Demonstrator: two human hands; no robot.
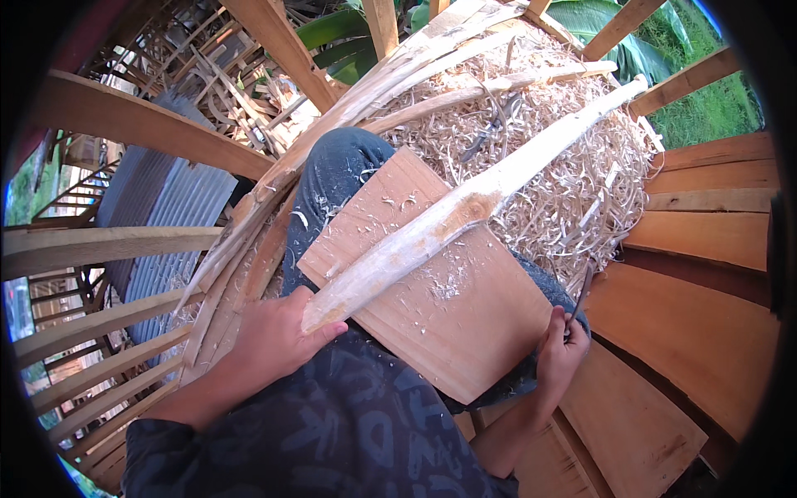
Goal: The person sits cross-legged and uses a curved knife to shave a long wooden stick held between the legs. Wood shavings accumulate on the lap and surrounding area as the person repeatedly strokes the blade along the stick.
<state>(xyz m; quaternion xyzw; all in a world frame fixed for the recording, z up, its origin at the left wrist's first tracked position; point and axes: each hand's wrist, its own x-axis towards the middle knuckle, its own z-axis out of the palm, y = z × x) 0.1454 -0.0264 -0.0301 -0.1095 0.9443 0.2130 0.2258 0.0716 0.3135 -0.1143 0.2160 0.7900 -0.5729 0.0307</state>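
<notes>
A long pale peeled branch (pixel 407 246) lies slantwise across a flat wooden board (pixel 465 319) on my lap. Its thick near end is gripped by my left hand (pixel 286 328), thumb along the side. A brown knot shows midway, and the thin far end reaches over a heap of shavings. Beyond the board's right edge, my right hand (pixel 563 342) is closed around a slim tool with a narrow dark blade (pixel 587 282) pointing up and away, apart from the branch. It looks like a knife; the fingers hide its handle. Small shavings dot the board.
Curly wood shavings (pixel 573 187) are heaped beyond my knees, with a dark metal tool (pixel 491 131) among them. Long rough poles (pixel 274 178) lie to the left, beside a slatted railing (pixel 108 245). Wooden planks (pixel 681 324) stretch along the right.
</notes>
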